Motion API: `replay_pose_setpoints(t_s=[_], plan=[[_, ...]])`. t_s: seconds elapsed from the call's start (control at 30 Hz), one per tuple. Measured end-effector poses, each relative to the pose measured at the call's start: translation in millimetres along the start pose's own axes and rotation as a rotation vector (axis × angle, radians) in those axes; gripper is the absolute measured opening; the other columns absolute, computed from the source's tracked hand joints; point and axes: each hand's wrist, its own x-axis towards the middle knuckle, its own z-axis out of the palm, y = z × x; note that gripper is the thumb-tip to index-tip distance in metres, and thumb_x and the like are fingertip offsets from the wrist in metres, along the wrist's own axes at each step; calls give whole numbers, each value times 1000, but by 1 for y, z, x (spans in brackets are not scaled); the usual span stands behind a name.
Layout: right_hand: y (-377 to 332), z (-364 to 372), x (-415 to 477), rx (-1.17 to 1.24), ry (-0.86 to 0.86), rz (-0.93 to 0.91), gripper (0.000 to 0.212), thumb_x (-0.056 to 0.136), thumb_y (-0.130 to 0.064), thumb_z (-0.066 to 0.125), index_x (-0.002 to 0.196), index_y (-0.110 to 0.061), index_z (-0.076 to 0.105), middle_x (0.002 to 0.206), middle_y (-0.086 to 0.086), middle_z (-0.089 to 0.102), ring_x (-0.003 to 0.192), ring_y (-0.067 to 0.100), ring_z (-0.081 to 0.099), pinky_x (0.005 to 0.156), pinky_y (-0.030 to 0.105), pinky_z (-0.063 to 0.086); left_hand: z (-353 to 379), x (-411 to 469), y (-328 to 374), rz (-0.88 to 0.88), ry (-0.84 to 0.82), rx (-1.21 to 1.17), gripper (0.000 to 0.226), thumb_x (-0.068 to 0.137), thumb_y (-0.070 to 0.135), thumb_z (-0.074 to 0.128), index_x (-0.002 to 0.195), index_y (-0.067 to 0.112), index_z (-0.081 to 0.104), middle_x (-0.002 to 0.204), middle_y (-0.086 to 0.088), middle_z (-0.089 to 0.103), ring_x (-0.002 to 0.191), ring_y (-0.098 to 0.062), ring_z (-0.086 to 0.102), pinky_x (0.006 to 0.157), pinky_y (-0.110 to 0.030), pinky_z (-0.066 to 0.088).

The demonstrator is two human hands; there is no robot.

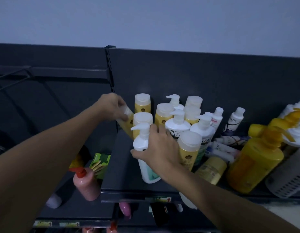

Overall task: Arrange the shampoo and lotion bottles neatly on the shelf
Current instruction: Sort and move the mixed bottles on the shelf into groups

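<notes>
A dark shelf [119, 174] holds a cluster of bottles. My left hand [112, 105] grips a tilted yellow bottle [127, 123] by its white cap at the cluster's left edge. My right hand [159, 147] wraps around a white pump bottle [142, 143] at the front of the cluster. Behind stand several yellow bottles with white caps [142, 101] and white pump bottles [177, 125]. Another yellow bottle [189, 148] stands right beside my right hand.
To the right are small white bottles [235, 120], some lying flat, a large yellow pump bottle [256, 163], a yellow jar [211, 170] and a perforated basket [290, 179]. A pink pump bottle [87, 184] stands on the lower left shelf beside green packets [100, 163].
</notes>
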Motion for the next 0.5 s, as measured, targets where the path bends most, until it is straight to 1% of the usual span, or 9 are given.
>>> replay_pose_setpoints(t_s=[0.1,0.13,0.2,0.27,0.33,0.37,0.43,0.5], plan=[[4,4,-6,88,54,117,81,67,-67,76,123,-16,47,124,4,57,114,25,55,83,35,48,6,12,18,124,5,-33,62,73,25,89,131,18,68,126,0,67,114,-18,60,92,-27,49],[6,5,-9,119,58,142,80,69,-65,76,124,-16,46,125,3,56,116,24,54,84,34,48,8,15,23,161,-4,-21,61,76,23,86,134,18,67,129,0,67,119,-19,60,95,-28,49],[6,8,-15,169,80,158,77,72,-60,77,125,-16,44,127,2,54,120,23,50,86,33,48,12,23,30,241,-9,28,52,83,17,77,134,21,68,132,2,67,125,-20,60,101,-30,49],[3,13,-22,202,123,141,80,74,-56,77,133,-17,40,133,2,52,126,23,47,91,33,50,14,29,33,299,-27,68,49,87,11,68,134,23,68,136,3,67,129,-20,58,105,-29,46],[1,14,-26,252,137,121,95,75,-50,79,148,-16,28,143,3,47,136,25,43,100,35,49,16,35,36,332,-62,113,52,89,6,64,138,27,65,142,3,63,133,-22,55,106,-28,43],[1,13,-27,279,129,117,101,76,-47,80,153,-15,21,146,4,45,138,24,41,103,33,47,17,37,37,340,-81,121,54,90,5,62,139,29,65,144,3,62,134,-22,55,103,-26,41],[4,11,-27,319,130,113,108,76,-44,81,155,-17,15,147,5,46,136,24,43,104,32,47,18,39,40,338,-123,99,56,92,3,61,138,34,65,143,4,62,131,-21,56,99,-24,40],[6,10,-27,318,145,102,109,75,-47,82,155,-19,13,145,5,48,134,24,45,101,36,50,18,43,41,320,-169,42,56,91,3,61,136,37,66,142,9,61,129,-17,57,104,-27,43]])
